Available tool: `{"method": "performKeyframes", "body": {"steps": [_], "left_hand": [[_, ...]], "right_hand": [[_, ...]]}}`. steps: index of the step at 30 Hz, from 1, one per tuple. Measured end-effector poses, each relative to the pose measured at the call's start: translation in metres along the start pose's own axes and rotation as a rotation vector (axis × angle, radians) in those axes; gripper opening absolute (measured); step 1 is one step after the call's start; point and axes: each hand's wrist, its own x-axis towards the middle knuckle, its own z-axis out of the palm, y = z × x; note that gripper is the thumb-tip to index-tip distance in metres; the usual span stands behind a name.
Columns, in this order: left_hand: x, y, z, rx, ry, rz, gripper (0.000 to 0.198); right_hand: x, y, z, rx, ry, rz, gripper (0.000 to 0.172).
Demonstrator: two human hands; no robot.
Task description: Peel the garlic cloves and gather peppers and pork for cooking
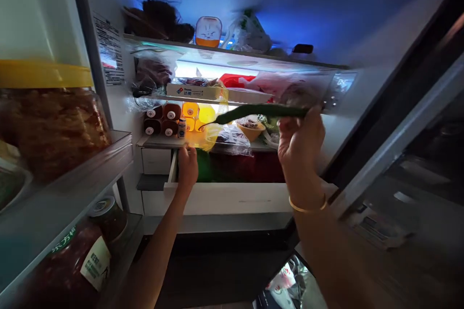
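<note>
My right hand (302, 140) grips a long green pepper (257, 110) by its thick end; the thin curved stem points left, in front of the lower shelf. A gold bangle circles that wrist. My left hand (188, 164) is closed, fingers pressed together, above the left part of a pulled-out white drawer (232, 198). Whatever it pinches, if anything, is too small to make out. Inside the drawer lie green (204, 166) and dark red items (250, 166). A yellow translucent bag (212, 141) hangs at the shelf edge just above.
Refrigerator shelves hold bottles (171, 112), a white flat box (195, 91), a bowl (251, 130) and plastic-wrapped food (152, 70). The left door carries a yellow-lidded jar (54, 120) and a dark red jar (72, 260). Another open compartment with packages (284, 282) is at bottom right.
</note>
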Motion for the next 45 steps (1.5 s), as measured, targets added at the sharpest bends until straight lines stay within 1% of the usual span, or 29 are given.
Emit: {"method": "performKeyframes", "body": {"steps": [1, 2, 3, 4, 5, 7, 8, 9, 11, 13, 15, 18, 19, 20, 23, 26, 28, 29, 31, 34, 36, 37, 39, 40, 42, 43, 45], "left_hand": [[-0.005, 0.004, -0.005, -0.061, 0.066, 0.059, 0.044], [-0.014, 0.009, -0.011, -0.113, 0.136, 0.145, 0.048], [-0.025, 0.016, -0.017, -0.129, 0.169, 0.251, 0.05], [-0.04, 0.024, -0.023, -0.123, 0.172, 0.344, 0.051], [-0.057, 0.034, -0.03, -0.108, 0.095, 0.433, 0.052], [-0.095, 0.055, -0.038, -0.048, -0.204, 0.567, 0.05], [-0.114, 0.064, -0.04, -0.021, -0.358, 0.584, 0.052], [-0.132, 0.072, -0.041, -0.011, -0.491, 0.56, 0.053], [-0.165, 0.082, -0.037, -0.04, -0.705, 0.439, 0.045], [-0.191, 0.084, -0.028, -0.11, -0.835, 0.239, 0.038], [-0.214, 0.08, -0.018, -0.23, -0.917, -0.028, 0.04], [-0.253, 0.077, -0.001, -0.521, -1.059, -0.472, 0.051], [-0.269, 0.078, 0.004, -0.615, -1.104, -0.596, 0.053], [-0.287, 0.081, 0.01, -0.69, -1.136, -0.697, 0.054], [-0.345, 0.097, 0.025, -0.8, -1.185, -0.91, 0.052], [-0.4, 0.117, 0.035, -0.808, -1.184, -1.06, 0.048], [-0.43, 0.129, 0.038, -0.784, -1.167, -1.094, 0.05], [-0.443, 0.134, 0.038, -0.766, -1.172, -1.081, 0.052], [-0.463, 0.14, 0.036, -0.705, -1.187, -1.013, 0.056], [-0.484, 0.146, 0.029, -0.526, -1.185, -0.846, 0.055], [-0.493, 0.15, 0.024, -0.434, -1.235, -0.731, 0.051], [-0.497, 0.152, 0.022, -0.41, -1.274, -0.698, 0.051], [-0.504, 0.155, 0.02, -0.389, -1.319, -0.702, 0.053], [-0.508, 0.156, 0.019, -0.38, -1.309, -0.726, 0.054], [-0.514, 0.157, 0.018, -0.392, -1.251, -0.764, 0.055], [-0.516, 0.157, 0.018, -0.418, -1.213, -0.768, 0.054], [-0.52, 0.156, 0.017, -0.469, -1.142, -0.754, 0.052]], "right_hand": [[-0.02, -0.002, -0.018, 0.013, 0.022, 0.047, 0.023], [-0.041, -0.004, -0.036, 0.02, 0.074, 0.068, 0.024], [-0.061, -0.008, -0.053, 0.004, 0.128, 0.075, 0.025], [-0.081, -0.012, -0.069, -0.031, 0.167, 0.1, 0.029], [-0.098, -0.018, -0.084, -0.07, 0.202, 0.122, 0.032], [-0.129, -0.031, -0.108, -0.132, 0.221, 0.185, 0.036], [-0.141, -0.038, -0.118, -0.154, 0.21, 0.217, 0.037], [-0.151, -0.045, -0.128, -0.168, 0.184, 0.25, 0.037], [-0.167, -0.058, -0.144, -0.183, 0.113, 0.31, 0.035], [-0.179, -0.07, -0.162, -0.182, 0.036, 0.38, 0.032], [-0.19, -0.081, -0.183, -0.173, -0.07, 0.505, 0.033], [-0.21, -0.099, -0.221, -0.169, -0.239, 0.729, 0.04], [-0.218, -0.107, -0.234, -0.172, -0.263, 0.789, 0.041], [-0.227, -0.115, -0.248, -0.169, -0.254, 0.833, 0.04], [-0.252, -0.149, -0.289, -0.126, -0.116, 0.911, 0.037], [-0.268, -0.187, -0.326, -0.101, -0.014, 0.956, 0.034], [-0.273, -0.21, -0.346, -0.11, 0.023, 0.983, 0.035], [-0.275, -0.219, -0.355, -0.118, 0.048, 0.983, 0.036], [-0.277, -0.234, -0.371, -0.16, 0.106, 0.96, 0.037], [-0.28, -0.249, -0.386, -0.269, 0.16, 0.901, 0.035], [-0.283, -0.257, -0.392, -0.334, 0.148, 0.895, 0.035], [-0.284, -0.26, -0.393, -0.36, 0.135, 0.902, 0.035], [-0.286, -0.266, -0.395, -0.397, 0.106, 0.922, 0.037], [-0.287, -0.268, -0.396, -0.403, 0.087, 0.935, 0.038], [-0.289, -0.27, -0.397, -0.392, 0.017, 0.97, 0.036], [-0.291, -0.271, -0.398, -0.383, -0.035, 0.99, 0.038], [-0.295, -0.27, -0.401, -0.374, -0.166, 1.026, 0.051]]}}
